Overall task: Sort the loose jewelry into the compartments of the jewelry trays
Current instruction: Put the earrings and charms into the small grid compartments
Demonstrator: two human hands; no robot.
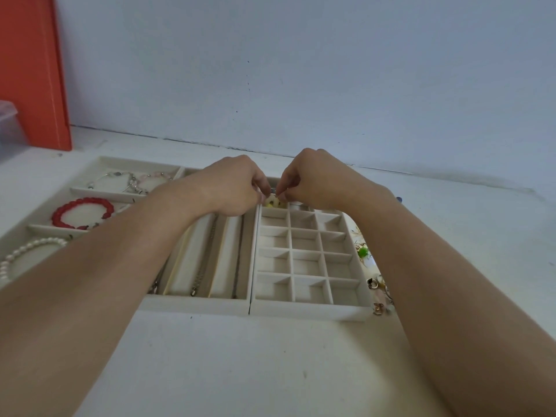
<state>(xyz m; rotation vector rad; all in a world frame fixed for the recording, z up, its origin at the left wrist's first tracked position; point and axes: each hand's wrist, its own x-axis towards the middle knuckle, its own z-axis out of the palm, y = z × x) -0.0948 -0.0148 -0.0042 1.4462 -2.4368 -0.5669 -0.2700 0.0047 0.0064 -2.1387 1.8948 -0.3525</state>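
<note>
Three cream trays lie side by side on the white table. My left hand (234, 185) and my right hand (310, 179) meet above the far end of the small-grid tray (313, 311), and both pinch a tiny metal piece (273, 191) between fingertips. Just below it a yellow-white piece (272, 202) lies in a far compartment. The middle tray (195, 305) holds chains in long slots. The left tray (99, 191) holds a red bead bracelet (81, 213), a pearl strand (27, 251) and silver and pink bracelets (135, 179).
Loose jewelry lies right of the grid tray: a green piece (363, 251) and gold pieces (376, 285), partly hidden by my right forearm. An orange board (33, 70) and a plastic box (7, 121) stand at the far left. A pale wall rises behind.
</note>
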